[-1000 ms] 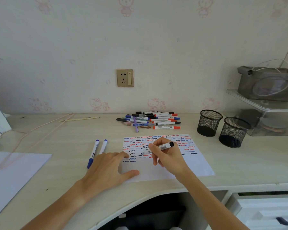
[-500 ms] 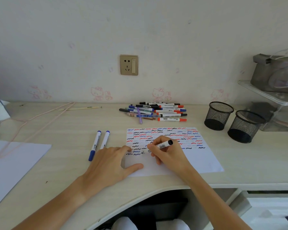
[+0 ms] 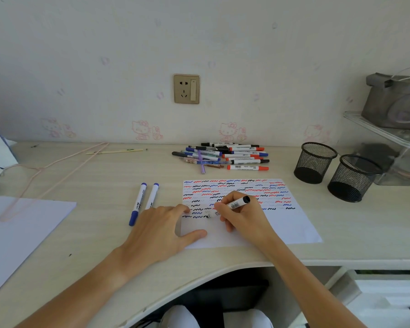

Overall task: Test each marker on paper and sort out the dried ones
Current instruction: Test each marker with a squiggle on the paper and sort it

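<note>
A white test paper [image 3: 291, 226] covered with red, blue and black squiggles lies on the desk in front of me. My right hand [image 3: 244, 218] grips a black marker [image 3: 237, 204], its tip touching the paper among the lowest squiggles. My left hand [image 3: 161, 229] rests flat, fingers spread, on the paper's left edge. Two blue markers [image 3: 140, 203] lie side by side left of the paper, partly under my left fingers. A pile of markers [image 3: 225, 157] sits near the wall behind the paper.
Two black mesh pen cups [image 3: 315, 162] [image 3: 353, 177] stand at the right. A clear shelf [image 3: 388, 131] with a grey pouch is at far right. Another white sheet [image 3: 17, 233] lies at the left, with a pink hanger [image 3: 45, 171] beside it.
The marker tip has moved left and down on the paper to the lowest row of squiggles. My view has tilted down. My left hand stays on the paper.
</note>
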